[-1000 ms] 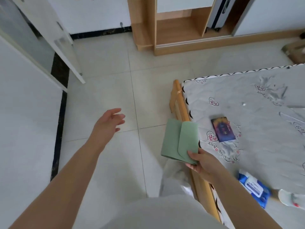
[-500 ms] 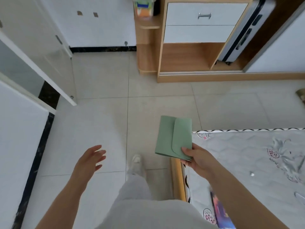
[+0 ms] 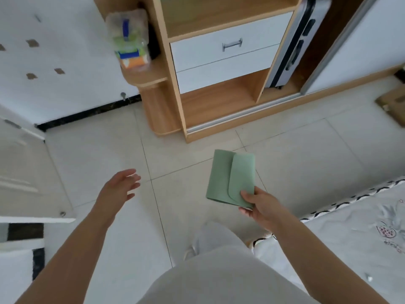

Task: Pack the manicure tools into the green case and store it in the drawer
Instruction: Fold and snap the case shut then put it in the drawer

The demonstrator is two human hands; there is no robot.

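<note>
My right hand (image 3: 263, 207) pinches the near right corner of the green case (image 3: 228, 176), which is closed with its flap folded over, held flat above the tiled floor. My left hand (image 3: 119, 187) hangs empty to the left with its fingers relaxed and spread. Ahead stands a wooden cabinet with two white drawers; the upper drawer (image 3: 225, 51) has a metal handle (image 3: 232, 44) and both are closed. No manicure tools are visible.
A bag of packaged goods (image 3: 129, 38) sits on the cabinet's rounded side shelf. A grey suitcase (image 3: 300, 38) stands in the cabinet's right bay. The mattress (image 3: 350, 227) lies at lower right, a white door (image 3: 22, 172) at left. My leg in light trousers fills the bottom.
The view has swung away from the mattress towards the cabinet, which is now closer. My right hand keeps carrying the green case; my left hand stays empty.
</note>
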